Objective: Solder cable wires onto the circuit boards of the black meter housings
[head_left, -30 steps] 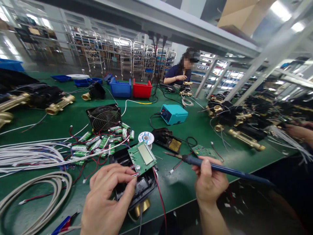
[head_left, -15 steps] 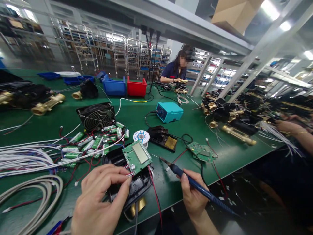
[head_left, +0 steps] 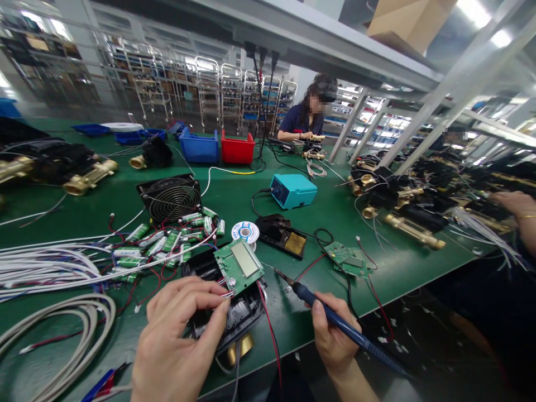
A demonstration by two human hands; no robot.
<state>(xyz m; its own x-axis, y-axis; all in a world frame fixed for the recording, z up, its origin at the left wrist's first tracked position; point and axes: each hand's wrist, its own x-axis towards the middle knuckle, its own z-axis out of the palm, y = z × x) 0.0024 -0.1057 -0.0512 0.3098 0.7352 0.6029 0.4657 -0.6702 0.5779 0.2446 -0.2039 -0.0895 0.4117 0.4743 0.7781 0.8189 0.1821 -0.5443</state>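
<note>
Thumb and fingertips of my left hand pinch thin wires at the near left edge of a green circuit board with a grey display. The board rests tilted over an open black housing, and a brass fitting shows beneath it. My right hand grips a blue soldering iron like a pen. Its tip points left toward the board, apart from it. Near the tip is a strand of solder wire, running toward the solder spool behind the board.
Green-wrapped batteries and white cables lie left. Behind are a fan, a teal soldering station and an iron stand. Another circuit board lies right. One co-worker sits across; another's arm reaches in at right.
The whole view has shifted slightly, so things appear a little farther right. Both hands keep their grips, and the iron's tip stays apart from the board.
</note>
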